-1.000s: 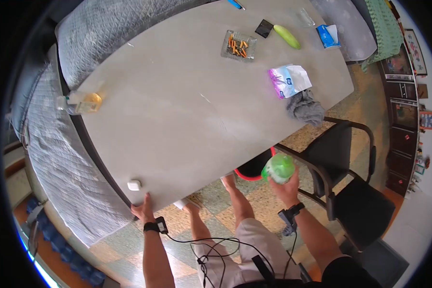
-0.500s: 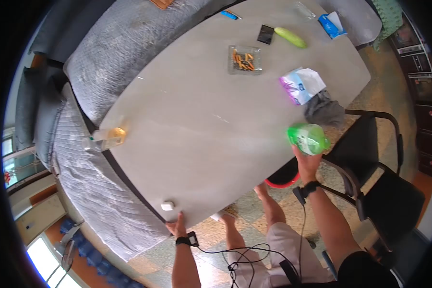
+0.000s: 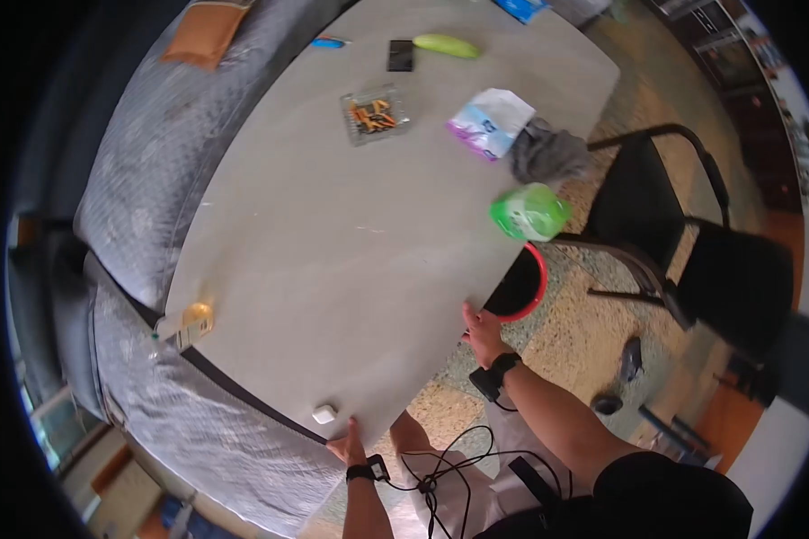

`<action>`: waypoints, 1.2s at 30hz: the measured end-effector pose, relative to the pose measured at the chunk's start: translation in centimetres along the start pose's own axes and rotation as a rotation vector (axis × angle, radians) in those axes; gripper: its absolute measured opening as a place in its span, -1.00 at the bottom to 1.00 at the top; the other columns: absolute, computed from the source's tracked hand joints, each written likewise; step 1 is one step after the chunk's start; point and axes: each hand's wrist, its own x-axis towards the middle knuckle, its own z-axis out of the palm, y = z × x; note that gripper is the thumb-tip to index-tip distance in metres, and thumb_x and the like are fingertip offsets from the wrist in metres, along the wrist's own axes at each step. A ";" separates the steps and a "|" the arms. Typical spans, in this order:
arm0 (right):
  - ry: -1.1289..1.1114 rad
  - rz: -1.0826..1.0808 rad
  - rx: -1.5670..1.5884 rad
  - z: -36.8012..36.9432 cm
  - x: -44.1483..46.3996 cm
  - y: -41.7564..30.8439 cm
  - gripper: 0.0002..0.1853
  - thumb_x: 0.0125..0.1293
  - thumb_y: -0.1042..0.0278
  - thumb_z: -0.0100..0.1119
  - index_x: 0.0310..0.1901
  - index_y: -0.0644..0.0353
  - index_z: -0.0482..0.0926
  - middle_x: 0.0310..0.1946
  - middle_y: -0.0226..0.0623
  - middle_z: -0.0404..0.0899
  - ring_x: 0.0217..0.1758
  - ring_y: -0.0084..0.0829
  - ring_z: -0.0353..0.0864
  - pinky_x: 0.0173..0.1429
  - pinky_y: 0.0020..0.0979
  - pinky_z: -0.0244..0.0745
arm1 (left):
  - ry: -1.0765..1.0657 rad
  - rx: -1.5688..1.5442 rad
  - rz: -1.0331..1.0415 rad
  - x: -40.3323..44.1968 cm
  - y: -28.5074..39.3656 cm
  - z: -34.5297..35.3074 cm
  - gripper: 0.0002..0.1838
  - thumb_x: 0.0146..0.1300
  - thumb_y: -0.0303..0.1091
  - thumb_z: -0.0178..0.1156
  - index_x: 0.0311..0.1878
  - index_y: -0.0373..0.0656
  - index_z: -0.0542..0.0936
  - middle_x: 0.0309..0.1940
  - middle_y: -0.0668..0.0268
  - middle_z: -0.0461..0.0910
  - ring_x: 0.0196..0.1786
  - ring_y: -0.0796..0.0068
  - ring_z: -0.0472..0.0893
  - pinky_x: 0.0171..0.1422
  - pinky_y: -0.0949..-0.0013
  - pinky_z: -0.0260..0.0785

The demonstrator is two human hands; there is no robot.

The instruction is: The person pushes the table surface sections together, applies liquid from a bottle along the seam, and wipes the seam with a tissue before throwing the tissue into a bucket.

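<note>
My left hand (image 3: pixel 351 442) grips the near edge of the grey table (image 3: pixel 306 260), thumb on top, beside a small white case (image 3: pixel 324 413). Farther right along the same edge, my right hand (image 3: pixel 484 336) holds on in a similar way; fingers under the tabletop are partly hidden. A green bottle (image 3: pixel 532 213) rests at the table's right edge, beyond my right hand and touched by neither hand. Past it are a crumpled grey cloth (image 3: pixel 548 154) and an open tissue pack (image 3: pixel 492 124).
A glass ashtray (image 3: pixel 375 117), black box (image 3: pixel 401 56), green cucumber (image 3: pixel 447 46) and blue packet (image 3: pixel 521 9) are at the far side. A bottle of yellow liquid (image 3: pixel 196 325) lies left. Beside the table are a red-rimmed bin (image 3: pixel 541 286), black chairs (image 3: pixel 638 202) and a sofa (image 3: pixel 144 180).
My right hand has let go of the green bottle, now on the table, and moved to the near edge. My left hand has stayed at the table edge. The camera view has turned.
</note>
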 end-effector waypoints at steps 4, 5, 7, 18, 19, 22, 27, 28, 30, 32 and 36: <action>0.057 -0.047 -0.058 1.1 -1.7 -2.1 -0.39 0.58 -0.23 0.18 0.30 0.18 0.58 -0.06 -0.27 0.71 -0.11 -0.40 0.71 -0.12 -0.23 0.67 | -0.040 0.112 -0.023 0.4 -0.6 -0.8 0.06 0.06 0.19 0.69 0.14 -0.59 0.32 0.17 -0.18 0.46 0.26 0.01 0.53 0.46 0.02 0.41; 0.041 -0.036 -0.085 0.9 -1.5 -1.9 -0.35 0.54 -0.32 0.19 0.28 0.16 0.60 -0.03 -0.31 0.71 -0.05 -0.43 0.70 -0.07 -0.22 0.67 | -0.021 0.185 -0.043 0.3 -0.3 -0.7 0.06 0.06 0.20 0.69 0.14 -0.58 0.32 0.17 -0.17 0.46 0.26 0.02 0.53 0.46 0.02 0.42; 0.037 -0.020 -0.108 0.6 -1.1 -1.7 -0.31 0.51 -0.40 0.21 0.26 0.13 0.63 0.00 -0.36 0.71 0.01 -0.46 0.68 -0.01 -0.20 0.67 | -0.011 0.266 -0.061 0.4 -0.2 -0.7 0.06 0.07 0.21 0.69 0.14 -0.58 0.31 0.17 -0.16 0.45 0.27 0.04 0.52 0.45 0.02 0.42; 0.124 -0.244 -0.238 1.5 -2.1 -3.0 -0.52 0.57 -0.01 0.27 0.18 0.30 0.68 -0.15 -0.33 0.78 -0.12 -0.39 0.69 0.01 -0.25 0.58 | -0.138 0.129 -0.086 0.4 0.6 -1.1 0.06 0.12 0.17 0.68 0.18 -0.52 0.22 0.28 -0.23 0.47 0.26 0.09 0.57 0.42 0.09 0.50; 0.128 -0.242 -0.235 1.5 -2.4 -3.5 -0.52 0.57 -0.01 0.27 0.18 0.30 0.68 -0.15 -0.33 0.78 -0.12 -0.39 0.69 0.01 -0.25 0.58 | -0.141 0.133 -0.085 0.2 0.9 -1.2 0.06 0.12 0.17 0.68 0.18 -0.52 0.22 0.28 -0.23 0.47 0.26 0.09 0.57 0.42 0.09 0.50; 0.106 -0.100 -0.239 1.6 -2.8 -3.9 -0.52 0.56 0.02 0.30 0.19 0.33 0.67 -0.06 -0.28 0.78 -0.04 -0.37 0.69 0.08 -0.24 0.56 | -0.183 0.079 -0.083 0.0 0.9 -1.4 0.03 0.15 0.13 0.68 0.18 -0.52 0.22 0.26 -0.20 0.49 0.24 0.11 0.58 0.39 0.09 0.52; 0.102 -0.121 -0.266 1.6 -3.4 -5.0 -0.48 0.53 -0.03 0.32 0.15 0.37 0.67 -0.07 -0.19 0.78 0.01 -0.32 0.71 0.13 -0.22 0.56 | -0.118 0.191 -0.067 1.2 -0.2 -1.2 0.02 0.18 0.08 0.67 0.22 -0.56 0.23 0.28 -0.21 0.50 0.26 0.11 0.59 0.41 0.09 0.53; 0.100 -0.118 -0.271 1.0 -2.9 -4.5 -0.48 0.53 -0.03 0.32 0.15 0.37 0.67 -0.07 -0.19 0.78 0.01 -0.32 0.71 0.13 -0.22 0.56 | -0.116 0.191 -0.073 1.5 -0.7 -1.4 0.02 0.18 0.08 0.67 0.22 -0.56 0.23 0.28 -0.21 0.50 0.26 0.11 0.59 0.41 0.09 0.53; 0.358 -0.228 -0.366 -0.2 -1.3 -4.5 -0.38 0.39 0.08 0.48 0.26 0.41 0.54 0.10 -0.15 0.67 0.17 -0.30 0.64 0.27 -0.23 0.53 | -0.127 0.205 -0.089 2.6 -1.6 -1.4 0.01 0.20 0.04 0.66 0.25 -0.59 0.22 0.30 -0.20 0.50 0.27 0.10 0.60 0.42 0.09 0.52; 0.704 -0.569 -0.041 0.1 -2.0 -9.0 -0.18 0.23 0.25 0.64 0.38 0.44 0.37 0.29 -0.10 0.52 0.33 -0.26 0.54 0.42 -0.23 0.46 | -0.106 0.245 -0.117 2.4 -0.9 -1.3 0.00 0.21 0.03 0.65 0.25 -0.60 0.23 0.31 -0.20 0.50 0.28 0.10 0.59 0.43 0.08 0.52; 0.395 -1.045 -0.231 -4.0 0.4 -18.0 0.02 0.09 0.37 0.72 0.50 0.32 0.24 0.33 -0.12 0.43 0.39 -0.31 0.48 0.48 -0.24 0.43 | -0.188 0.166 -0.077 2.9 -1.8 -1.9 -0.02 0.23 0.02 0.64 0.26 -0.61 0.25 0.33 -0.20 0.50 0.29 0.10 0.59 0.44 0.07 0.51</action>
